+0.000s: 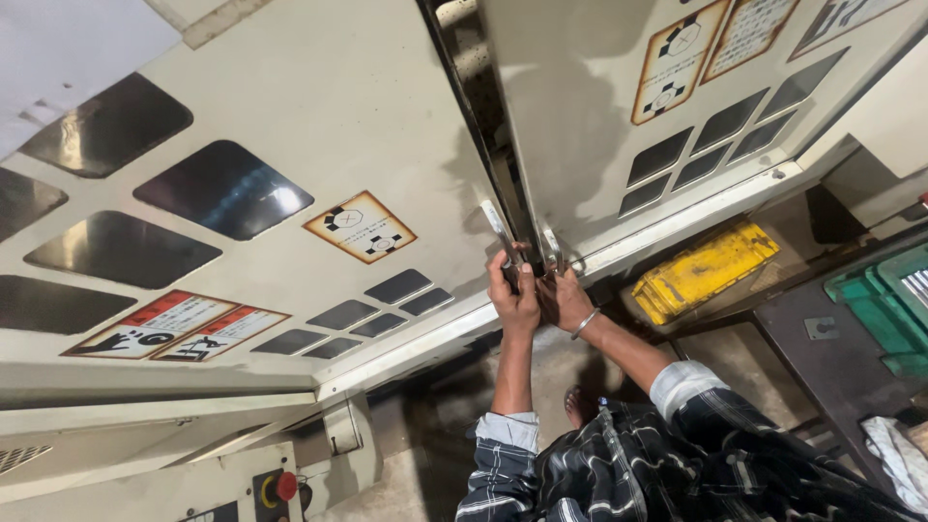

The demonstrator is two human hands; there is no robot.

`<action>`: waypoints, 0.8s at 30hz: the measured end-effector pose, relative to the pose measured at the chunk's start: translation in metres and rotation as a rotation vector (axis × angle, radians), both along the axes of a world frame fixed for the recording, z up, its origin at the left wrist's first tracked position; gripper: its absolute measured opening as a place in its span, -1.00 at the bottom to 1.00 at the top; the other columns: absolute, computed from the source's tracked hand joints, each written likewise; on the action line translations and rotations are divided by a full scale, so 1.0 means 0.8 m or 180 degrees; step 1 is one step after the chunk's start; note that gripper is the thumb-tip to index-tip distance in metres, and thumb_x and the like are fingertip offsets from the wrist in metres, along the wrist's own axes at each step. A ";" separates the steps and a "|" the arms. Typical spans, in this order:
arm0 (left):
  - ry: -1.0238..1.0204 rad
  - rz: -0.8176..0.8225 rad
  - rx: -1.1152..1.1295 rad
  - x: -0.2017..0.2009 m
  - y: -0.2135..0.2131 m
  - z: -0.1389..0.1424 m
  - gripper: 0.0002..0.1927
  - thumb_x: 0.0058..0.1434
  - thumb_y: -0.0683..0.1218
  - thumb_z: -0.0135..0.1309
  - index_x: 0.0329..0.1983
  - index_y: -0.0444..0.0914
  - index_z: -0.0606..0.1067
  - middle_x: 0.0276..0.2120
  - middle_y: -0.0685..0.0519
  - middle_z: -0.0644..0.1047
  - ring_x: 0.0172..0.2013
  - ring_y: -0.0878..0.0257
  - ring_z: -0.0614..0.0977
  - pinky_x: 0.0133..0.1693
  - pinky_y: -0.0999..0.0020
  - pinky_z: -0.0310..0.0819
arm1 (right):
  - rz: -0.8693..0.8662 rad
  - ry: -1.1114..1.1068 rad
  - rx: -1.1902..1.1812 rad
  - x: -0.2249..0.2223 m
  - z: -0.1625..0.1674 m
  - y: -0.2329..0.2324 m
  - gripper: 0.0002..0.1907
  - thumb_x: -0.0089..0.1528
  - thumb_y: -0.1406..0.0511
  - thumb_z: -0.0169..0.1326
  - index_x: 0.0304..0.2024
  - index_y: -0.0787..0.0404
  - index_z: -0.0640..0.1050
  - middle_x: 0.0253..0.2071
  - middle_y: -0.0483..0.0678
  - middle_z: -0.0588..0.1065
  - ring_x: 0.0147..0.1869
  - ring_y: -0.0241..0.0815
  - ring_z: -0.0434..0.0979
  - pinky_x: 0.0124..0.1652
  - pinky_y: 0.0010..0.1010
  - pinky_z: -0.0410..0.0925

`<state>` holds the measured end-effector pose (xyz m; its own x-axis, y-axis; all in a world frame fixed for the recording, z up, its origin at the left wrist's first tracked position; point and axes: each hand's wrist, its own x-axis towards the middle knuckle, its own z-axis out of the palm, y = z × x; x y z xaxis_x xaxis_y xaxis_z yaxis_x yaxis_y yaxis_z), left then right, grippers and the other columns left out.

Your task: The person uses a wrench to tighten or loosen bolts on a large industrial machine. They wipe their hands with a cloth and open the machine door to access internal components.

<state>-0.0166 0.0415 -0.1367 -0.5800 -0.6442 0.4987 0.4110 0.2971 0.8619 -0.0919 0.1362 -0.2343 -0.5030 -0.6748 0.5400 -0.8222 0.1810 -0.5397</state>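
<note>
From the head view, the left hand (512,295) has its fingers curled around the metal handle (500,230) of the left sliding door (319,116) of a cream machine enclosure. The right hand (565,300), a metal bangle (583,324) on its wrist, grips the handle (552,249) of the right door (590,106). The two handles sit just beside each other at the narrow gap between the doors. A yellow tray (704,269) lies on the floor nearby.

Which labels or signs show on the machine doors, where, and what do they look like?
Diamond label: left door, centre; cream, orange border, black symbols.
Warning sticker pair: left door, lower left; red, white, black pictograms.
Tall label: right door, top; cream, orange border, black symbols.
Text sticker: beside it; pale, orange edge.
</note>
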 end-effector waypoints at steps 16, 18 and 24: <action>-0.0175 -0.0021 -0.0115 0.021 -0.002 -0.006 -0.64 0.41 -0.17 0.03 0.23 -0.37 0.36 0.02 -0.11 0.60 -0.06 0.22 0.62 0.03 0.32 0.50 | -0.0134 0.0194 -0.0101 0.018 -0.003 -0.003 -0.81 0.10 0.33 0.17 -0.22 0.17 0.55 -0.33 -0.01 0.53 -0.13 0.07 0.53 -0.04 0.01 0.26; -0.0275 0.0090 -0.0151 0.027 0.000 -0.010 -0.65 0.41 -0.18 0.04 0.22 -0.38 0.38 -0.01 -0.09 0.61 -0.11 0.25 0.62 -0.01 0.35 0.51 | 0.0060 -0.0217 -0.0136 0.022 -0.002 -0.001 -0.87 0.12 0.33 0.15 -0.26 0.13 0.54 -0.31 -0.03 0.54 -0.12 0.06 0.53 -0.04 -0.03 0.29; -0.0326 0.0265 0.0371 0.031 0.008 -0.024 -0.69 0.39 -0.20 0.04 0.17 -0.40 0.40 -0.10 -0.08 0.63 -0.31 0.31 0.59 -0.23 0.44 0.52 | 0.0169 0.0536 0.0222 0.022 -0.014 0.001 -0.79 0.13 0.34 0.09 -0.16 0.16 0.55 -0.28 0.00 0.54 -0.07 0.11 0.52 0.00 0.10 0.26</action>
<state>0.0080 0.0476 -0.1561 -0.5661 -0.7421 0.3589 0.2974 0.2222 0.9285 -0.0745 0.1372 -0.2457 -0.3720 -0.7367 0.5646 -0.9093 0.1670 -0.3812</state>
